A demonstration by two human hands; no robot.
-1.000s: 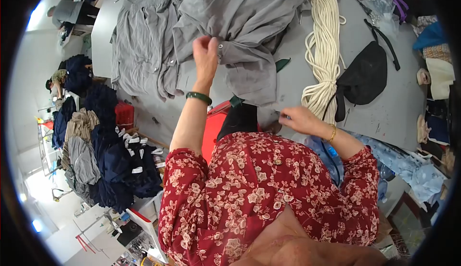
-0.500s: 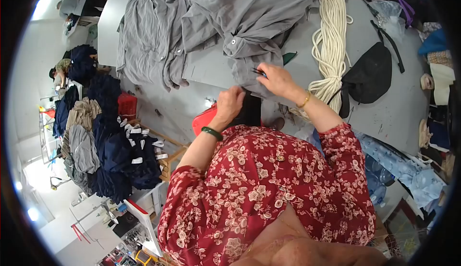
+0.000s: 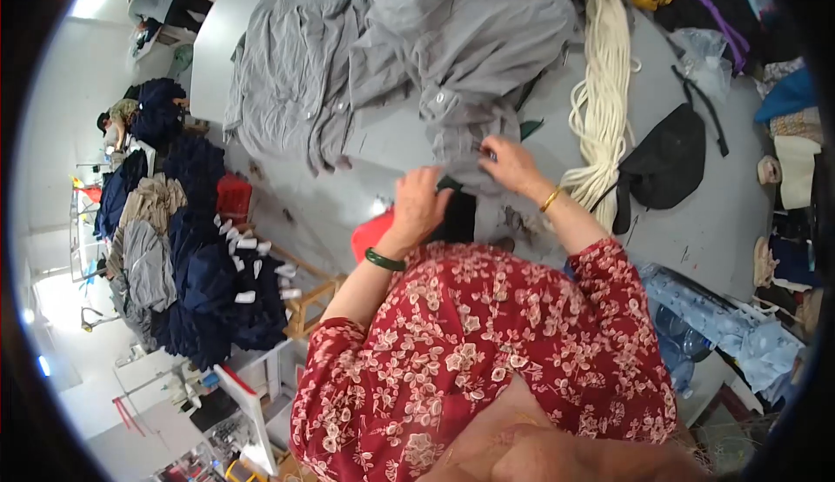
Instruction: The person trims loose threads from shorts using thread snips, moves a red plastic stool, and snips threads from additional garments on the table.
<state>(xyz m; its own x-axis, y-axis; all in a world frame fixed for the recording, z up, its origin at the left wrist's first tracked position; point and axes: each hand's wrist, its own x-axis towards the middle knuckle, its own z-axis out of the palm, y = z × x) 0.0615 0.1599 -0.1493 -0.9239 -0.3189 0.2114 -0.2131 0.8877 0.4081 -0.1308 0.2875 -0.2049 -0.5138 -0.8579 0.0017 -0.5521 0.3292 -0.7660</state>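
My right hand (image 3: 513,167) is closed on small dark thread snips (image 3: 490,153), mostly hidden by the fingers. It is at the lower end of a grey garment (image 3: 470,138) that hangs toward the table's near edge. My left hand (image 3: 421,204), with a green bangle (image 3: 384,260) at the wrist, is raised just left of that cloth, fingers apart and nothing seen in them. Beside this garment, on the left, lies another grey garment (image 3: 287,73) with a gathered waist and a snap button.
A hank of cream cord (image 3: 600,73) and a black cap-like cloth piece (image 3: 670,160) lie on the grey table (image 3: 731,212) at right. Near my left arm is a red container (image 3: 370,237). Piled dark blue garments (image 3: 204,264) stand farther left; other people work beyond.
My left hand has lifted slightly, and its fingers have spread. My right hand has moved a little down and right with the snips. The whole view has shifted slightly.
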